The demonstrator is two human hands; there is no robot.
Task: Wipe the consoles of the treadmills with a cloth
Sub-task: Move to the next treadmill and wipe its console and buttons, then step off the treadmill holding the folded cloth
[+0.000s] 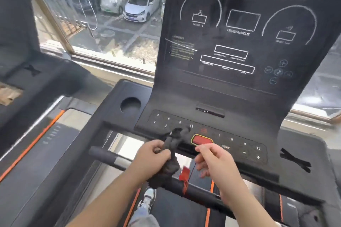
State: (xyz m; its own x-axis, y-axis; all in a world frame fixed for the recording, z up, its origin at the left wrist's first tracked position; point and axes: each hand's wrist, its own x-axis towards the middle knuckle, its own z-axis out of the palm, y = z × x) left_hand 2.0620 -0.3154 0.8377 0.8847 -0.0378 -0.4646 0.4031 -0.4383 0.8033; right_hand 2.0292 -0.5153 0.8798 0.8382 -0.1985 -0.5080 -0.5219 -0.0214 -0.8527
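Note:
A black treadmill console (238,83) fills the middle and right of the view, with white outlined display boxes and a lower button strip holding a red stop button (201,139). My left hand (152,155) grips a dark grey cloth (172,153), bunched and twisted, its upper end touching the button strip near the "12" key. My right hand (215,160) hovers just right of the cloth, below the red button, fingers curled loosely and apart, holding nothing.
A round cup holder (130,105) sits left of the console. A black handlebar (108,156) runs across below my hands, with a red safety clip (184,173) hanging. Another treadmill (27,79) stands at left. A window behind shows parked cars.

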